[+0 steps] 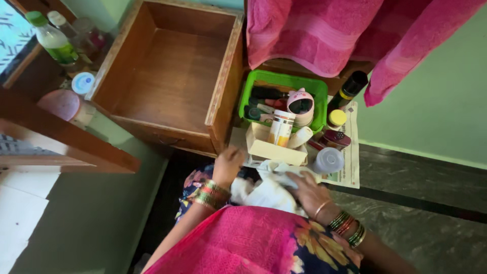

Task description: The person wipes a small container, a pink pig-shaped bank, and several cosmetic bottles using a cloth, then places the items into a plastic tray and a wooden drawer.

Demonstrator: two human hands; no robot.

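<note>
Green walls and a dark stone floor (431,213) surround an open, empty wooden drawer (172,76). Pink towels (329,30) hang above a green basket (314,91) of cosmetics, with a cream box (269,149) of tubes just in front. Below the box, the right hand (309,193) presses flat on a white cloth (264,190). The left hand (228,163), loosely curled, touches the cloth's left edge.

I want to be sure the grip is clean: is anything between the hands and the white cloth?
Nothing visible. The right hand lies flat on the white cloth, and the left hand sits at its left edge, apparently touching it. The cream box stands just beyond the cloth.
</note>
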